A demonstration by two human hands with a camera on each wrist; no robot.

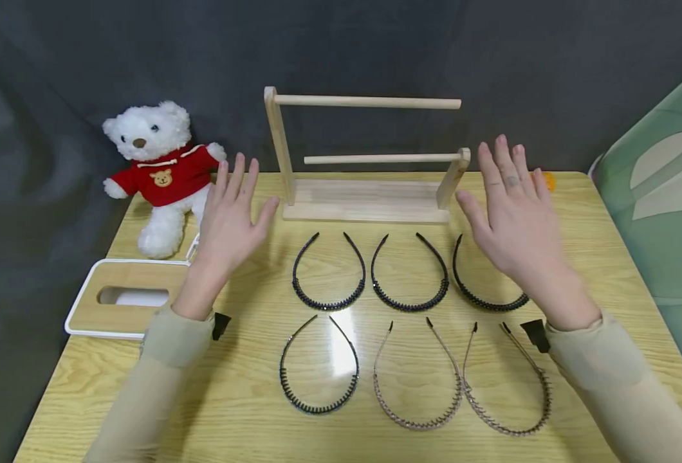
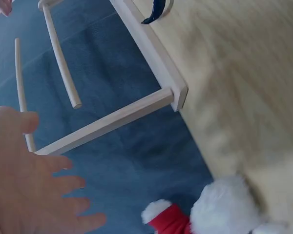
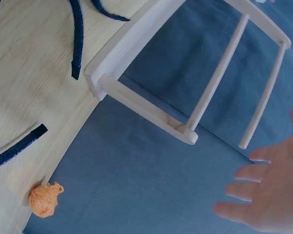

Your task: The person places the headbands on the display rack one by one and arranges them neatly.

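Wooden rack (image 1: 367,200) with six headbands (image 1: 410,308)

Left hand (image 1: 231,222), right hand (image 1: 517,222): each grip spread, fingers extended, flanking rack. Headbands: two rows of three, on surface (image 1: 239,411) before rack. Teddy bear (image 1: 144,132), left: red hoodie (image 1: 193,166), bear-face emblem (image 1: 161,178).

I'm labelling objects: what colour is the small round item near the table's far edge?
The round item is orange, seen best in the right wrist view.
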